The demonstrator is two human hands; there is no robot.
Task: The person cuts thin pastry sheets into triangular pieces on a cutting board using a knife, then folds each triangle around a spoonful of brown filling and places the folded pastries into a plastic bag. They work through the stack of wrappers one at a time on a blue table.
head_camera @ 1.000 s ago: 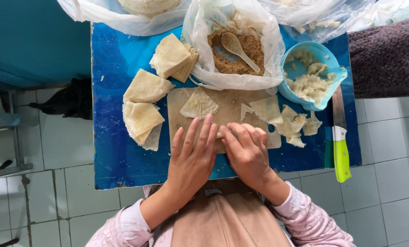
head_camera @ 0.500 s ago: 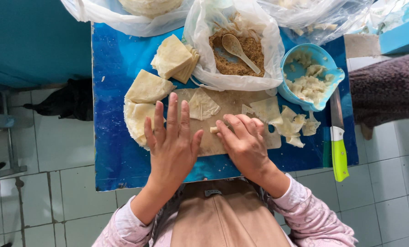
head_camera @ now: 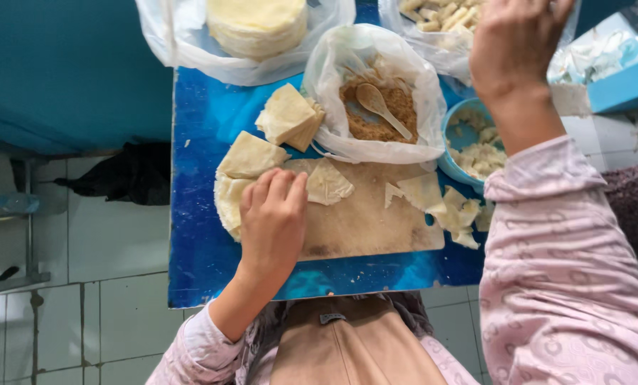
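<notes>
While the left hand (head_camera: 275, 217) sits on the left end of the wooden cutting board (head_camera: 365, 221), its fingers curl over the board's edge, touching the stack of pale dough sheets (head_camera: 235, 182) just beside it; loosely closed, nothing clearly pinched. Right hand (head_camera: 515, 43) is raised at the top of the head view, over the clear bag of rolled pieces (head_camera: 440, 13); fingers run out of frame, so can't tell if it grips anything. One triangular dough wrapper (head_camera: 327, 184) lies on the board by the left fingertips, more cut pieces (head_camera: 440, 203) at the right end. Behind the board: bag of brown filling (head_camera: 377, 114) with a wooden spoon (head_camera: 379, 107) in it, folded sheets (head_camera: 289, 115) to its left, blue bowl (head_camera: 456, 165) of scraps to its right. All on a blue table (head_camera: 205, 264).
</notes>
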